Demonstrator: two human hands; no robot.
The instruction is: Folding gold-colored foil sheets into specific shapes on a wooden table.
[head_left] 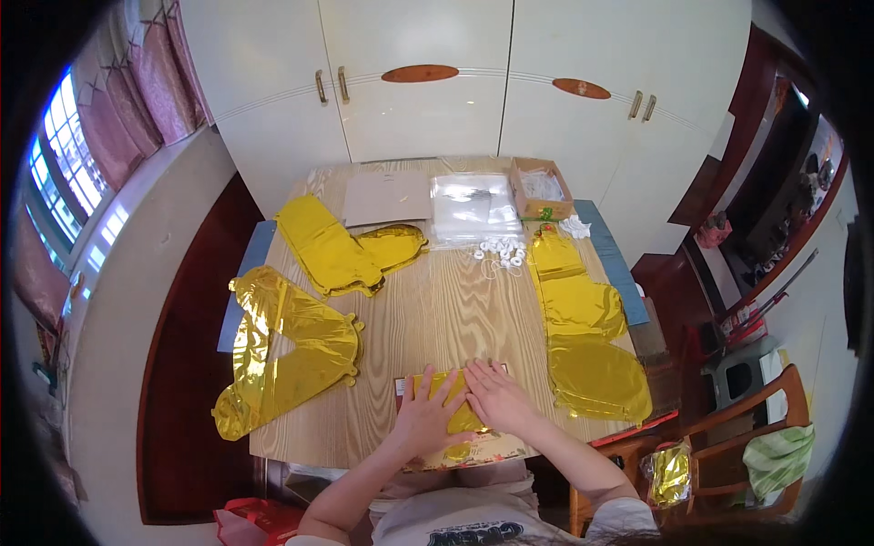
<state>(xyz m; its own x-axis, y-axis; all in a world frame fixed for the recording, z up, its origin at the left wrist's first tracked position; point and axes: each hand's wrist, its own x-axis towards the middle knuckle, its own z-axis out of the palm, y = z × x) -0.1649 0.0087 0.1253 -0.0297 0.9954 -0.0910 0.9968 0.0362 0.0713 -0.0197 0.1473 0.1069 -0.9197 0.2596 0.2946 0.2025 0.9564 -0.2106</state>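
Note:
At the table's near edge, my left hand (426,414) lies flat with its fingers spread on a folded piece of gold foil (462,420). Beside it, my right hand (499,399) presses flat on the same foil, its fingers stretched out. Under the foil is a flat board with a leaf-patterned edge (492,447), mostly covered by my hands and the foil. Flat gold foil shapes, which look like uninflated balloons, lie on both sides: one at the near left (300,350), a stack at the far left (332,250), and more along the right (592,350).
Along the table's (437,318) far side are a grey-beige card sheet (387,198), clear plastic bags (472,205) and a cardboard box (543,211) with white contents. Several small white rings (501,250) lie before them. A wooden chair (728,423) stands at the right.

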